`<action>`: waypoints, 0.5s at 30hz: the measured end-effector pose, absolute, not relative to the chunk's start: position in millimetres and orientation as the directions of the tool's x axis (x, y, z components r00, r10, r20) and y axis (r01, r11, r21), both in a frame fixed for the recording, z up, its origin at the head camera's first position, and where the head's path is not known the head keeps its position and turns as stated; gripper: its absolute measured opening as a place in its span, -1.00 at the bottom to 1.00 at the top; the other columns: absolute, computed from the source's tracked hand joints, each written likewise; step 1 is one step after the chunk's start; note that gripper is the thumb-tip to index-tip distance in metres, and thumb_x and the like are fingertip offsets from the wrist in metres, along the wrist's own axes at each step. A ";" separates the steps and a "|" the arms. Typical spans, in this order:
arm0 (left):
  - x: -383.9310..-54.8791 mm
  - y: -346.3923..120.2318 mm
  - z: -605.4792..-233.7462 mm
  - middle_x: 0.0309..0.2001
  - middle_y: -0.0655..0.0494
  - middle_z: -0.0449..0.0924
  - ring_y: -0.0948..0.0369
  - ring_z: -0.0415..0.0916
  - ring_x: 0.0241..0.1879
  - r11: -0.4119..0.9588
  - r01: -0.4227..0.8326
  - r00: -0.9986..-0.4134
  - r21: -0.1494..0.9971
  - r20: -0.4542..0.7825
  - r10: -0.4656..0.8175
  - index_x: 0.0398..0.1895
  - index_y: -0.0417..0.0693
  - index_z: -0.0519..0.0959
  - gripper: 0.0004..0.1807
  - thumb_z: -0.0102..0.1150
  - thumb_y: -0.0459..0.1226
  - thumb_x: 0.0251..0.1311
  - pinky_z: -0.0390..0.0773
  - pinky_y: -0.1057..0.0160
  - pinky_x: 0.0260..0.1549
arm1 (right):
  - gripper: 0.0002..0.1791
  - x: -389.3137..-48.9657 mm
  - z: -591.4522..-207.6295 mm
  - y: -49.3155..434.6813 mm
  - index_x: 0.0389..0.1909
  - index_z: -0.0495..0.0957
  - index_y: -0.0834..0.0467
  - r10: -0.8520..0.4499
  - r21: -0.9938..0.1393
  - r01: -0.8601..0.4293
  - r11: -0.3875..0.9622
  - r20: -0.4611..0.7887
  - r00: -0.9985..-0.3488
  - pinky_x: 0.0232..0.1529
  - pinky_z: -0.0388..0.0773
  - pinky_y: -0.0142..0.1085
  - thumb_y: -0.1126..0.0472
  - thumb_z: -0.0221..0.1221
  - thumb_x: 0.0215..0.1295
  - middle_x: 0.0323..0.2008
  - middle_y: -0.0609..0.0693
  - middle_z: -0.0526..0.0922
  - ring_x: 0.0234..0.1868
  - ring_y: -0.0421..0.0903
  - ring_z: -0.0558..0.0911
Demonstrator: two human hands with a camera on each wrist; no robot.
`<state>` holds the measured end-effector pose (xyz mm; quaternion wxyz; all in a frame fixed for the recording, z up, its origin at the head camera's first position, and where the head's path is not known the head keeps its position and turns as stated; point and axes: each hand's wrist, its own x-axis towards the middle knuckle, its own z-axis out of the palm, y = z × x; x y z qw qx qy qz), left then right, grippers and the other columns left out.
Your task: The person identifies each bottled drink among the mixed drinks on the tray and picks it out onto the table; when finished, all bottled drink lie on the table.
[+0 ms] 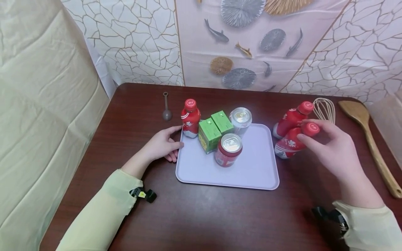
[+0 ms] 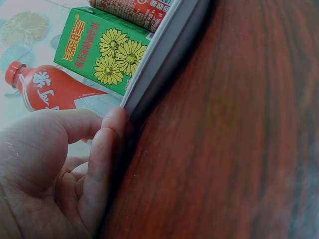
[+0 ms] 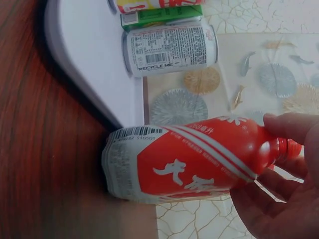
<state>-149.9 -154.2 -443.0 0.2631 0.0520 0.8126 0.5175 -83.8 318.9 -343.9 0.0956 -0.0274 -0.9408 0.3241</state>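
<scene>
A lilac tray (image 1: 251, 164) lies on the dark table. My left hand (image 1: 163, 144) grips its left rim, with fingertips at the edge in the left wrist view. Just beside that hand, a red drink bottle (image 1: 190, 120) stands on the tray. Two green drink cartons (image 1: 209, 134), a silver-white can (image 1: 240, 120) and a red can (image 1: 228, 150) also stand there. Right of the tray, my right hand (image 1: 334, 150) holds a second red bottle (image 3: 199, 162) near its neck. Behind it, a third red bottle (image 1: 290, 120) leans close by; whether they touch I cannot tell.
At the back right lies a whisk (image 1: 325, 108), with a wooden spatula (image 1: 370, 139) along the right edge. A small dark spoon (image 1: 166, 109) lies at the back left. Patterned cloth (image 1: 135, 42) hangs behind the table, and pale padding (image 1: 41, 115) rises at the left.
</scene>
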 end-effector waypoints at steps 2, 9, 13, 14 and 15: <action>-149.6 -154.7 -442.6 -0.50 -0.15 0.70 -0.01 0.72 -0.58 0.457 -0.188 -0.857 0.870 -0.373 0.357 0.62 0.09 0.16 -0.17 0.33 -0.24 0.34 0.75 0.11 -0.54 | -0.44 -84.3 -341.2 315.8 0.30 0.58 0.04 0.109 -0.619 -0.019 0.785 0.167 -0.980 -0.23 0.35 -0.75 0.04 0.40 0.30 -0.16 -0.68 0.44 -0.19 -0.63 0.49; -149.1 -155.9 -442.9 -0.50 -0.15 0.70 -0.01 0.71 -0.59 0.455 -0.183 -0.860 0.872 -0.366 0.355 0.62 0.09 0.16 -0.17 0.33 -0.24 0.34 0.75 0.12 -0.54 | -0.52 -85.6 -329.4 298.4 0.26 0.63 0.03 0.087 -0.643 -0.109 0.758 0.265 -0.960 -0.19 0.40 -0.77 0.18 0.38 0.32 -0.08 -0.55 0.54 -0.15 -0.54 0.54; -149.7 -155.3 -442.3 -0.49 -0.15 0.70 -0.01 0.72 -0.58 0.454 -0.181 -0.861 0.872 -0.363 0.355 0.62 0.09 0.16 -0.16 0.33 -0.24 0.34 0.75 0.11 -0.53 | -0.58 -85.2 -319.3 283.3 0.19 0.68 0.08 0.093 -0.637 -0.176 0.751 0.365 -0.926 -0.07 0.42 -0.77 0.25 0.37 0.30 -0.02 -0.35 0.65 -0.02 -0.46 0.52; -149.7 -155.2 -442.3 -0.49 -0.15 0.70 -0.01 0.72 -0.58 0.453 -0.181 -0.862 0.873 -0.363 0.355 0.62 0.08 0.16 -0.17 0.33 -0.24 0.34 0.75 0.11 -0.53 | -0.59 -85.0 -316.6 278.7 0.17 0.69 0.07 0.097 -0.625 -0.186 0.758 0.391 -0.915 -0.04 0.41 -0.77 0.24 0.37 0.30 0.00 -0.30 0.67 0.02 -0.47 0.51; -149.7 -155.1 -442.7 -0.49 -0.15 0.70 -0.01 0.72 -0.58 0.452 -0.181 -0.861 0.874 -0.363 0.356 0.62 0.08 0.16 -0.16 0.33 -0.24 0.34 0.75 0.11 -0.53 | -0.61 -84.9 -314.0 274.5 0.16 0.70 0.08 0.098 -0.615 -0.201 0.762 0.418 -0.903 -0.02 0.40 -0.77 0.25 0.37 0.30 0.01 -0.27 0.68 0.04 -0.47 0.50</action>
